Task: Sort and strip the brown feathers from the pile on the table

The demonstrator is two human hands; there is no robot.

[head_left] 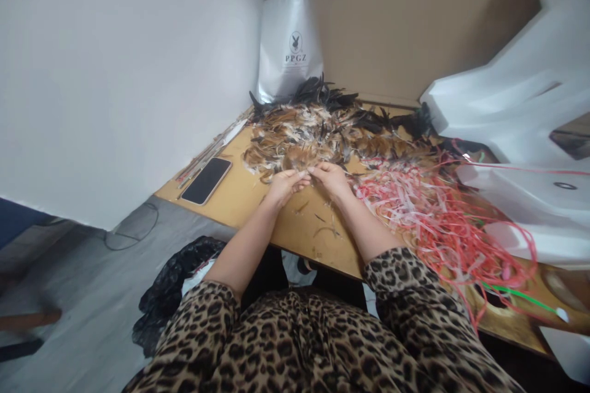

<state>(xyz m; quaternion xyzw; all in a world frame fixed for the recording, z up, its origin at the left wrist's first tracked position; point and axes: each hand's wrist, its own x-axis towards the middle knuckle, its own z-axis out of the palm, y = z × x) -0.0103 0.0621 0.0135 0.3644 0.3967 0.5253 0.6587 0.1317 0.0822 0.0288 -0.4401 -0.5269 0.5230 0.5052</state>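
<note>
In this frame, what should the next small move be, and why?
Probably ease the right hand slightly away from the left hand: their fingertips nearly meet at the near edge of the feather pile, and whatever lies between them is too small to make out, so a gap might show it.

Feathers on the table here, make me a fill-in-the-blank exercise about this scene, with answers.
1. The bag behind the feathers bears the letters ____.
2. Of the left hand and right hand, the one nearer the phone is the ____.
3. In the picture, the pink strands lie to the ____ of the phone.
4. Both sleeves have the big-cat print called ____.

Missing words: PPGZ; left; right; leopard.
</note>
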